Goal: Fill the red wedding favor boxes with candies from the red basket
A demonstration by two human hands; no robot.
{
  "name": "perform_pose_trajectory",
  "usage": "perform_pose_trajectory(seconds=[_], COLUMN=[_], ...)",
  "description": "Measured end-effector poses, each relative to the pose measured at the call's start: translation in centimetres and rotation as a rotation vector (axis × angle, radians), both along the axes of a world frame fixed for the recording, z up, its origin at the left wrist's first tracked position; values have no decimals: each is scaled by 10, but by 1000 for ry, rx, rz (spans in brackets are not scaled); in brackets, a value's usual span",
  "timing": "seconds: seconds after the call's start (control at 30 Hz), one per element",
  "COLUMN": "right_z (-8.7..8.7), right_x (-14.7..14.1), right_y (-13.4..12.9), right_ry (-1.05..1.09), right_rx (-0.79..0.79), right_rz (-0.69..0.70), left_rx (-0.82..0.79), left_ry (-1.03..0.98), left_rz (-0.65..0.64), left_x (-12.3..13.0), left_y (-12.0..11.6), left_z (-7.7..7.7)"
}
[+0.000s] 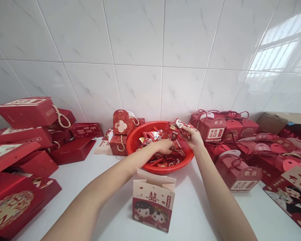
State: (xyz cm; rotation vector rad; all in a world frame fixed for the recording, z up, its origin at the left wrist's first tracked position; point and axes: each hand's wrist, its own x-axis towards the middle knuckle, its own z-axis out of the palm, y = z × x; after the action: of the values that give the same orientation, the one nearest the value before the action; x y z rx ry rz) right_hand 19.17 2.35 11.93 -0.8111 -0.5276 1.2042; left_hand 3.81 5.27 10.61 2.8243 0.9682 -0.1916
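A round red plastic basket (133,155) full of wrapped candies (154,134) stands against the tiled wall. My left hand (165,146) reaches down into it, fingers bent among the candies; what they grip, if anything, is hidden. Above the basket's right side, my right hand (193,136) is closed on several red candy packets (182,127). In front of the basket, close to me, a small paper gift bag (153,204) with two cartoon figures stands upright with its top open. Neither hand touches it.
Red gift boxes (27,112) with rope handles are piled at the left. More red boxes (237,174) crowd the right side. Two small boxes (120,122) stand behind the basket's left edge. A brown cardboard box (272,122) is at the far right by the wall.
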Motion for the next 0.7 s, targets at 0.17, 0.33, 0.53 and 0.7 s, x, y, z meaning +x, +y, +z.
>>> perform_pose_trajectory(seconds=[0.17,0.33,0.53,0.7], right_z=[-1,0,1,2], right_x=[1,0,-1,-1], right_y=[1,1,-2,-1], right_ry=[-12,22,36,32], right_rx=[17,4,-1,-9], right_rz=[13,6,-16,-12], left_rx=[126,49,-453,-326], left_ry=[-153,-367,-81,45], left_rz=[117,84,-25,42], left_x=[-7,-10,-4,-1], left_y=[4,4,-6,-9], left_z=[6,10,5,8])
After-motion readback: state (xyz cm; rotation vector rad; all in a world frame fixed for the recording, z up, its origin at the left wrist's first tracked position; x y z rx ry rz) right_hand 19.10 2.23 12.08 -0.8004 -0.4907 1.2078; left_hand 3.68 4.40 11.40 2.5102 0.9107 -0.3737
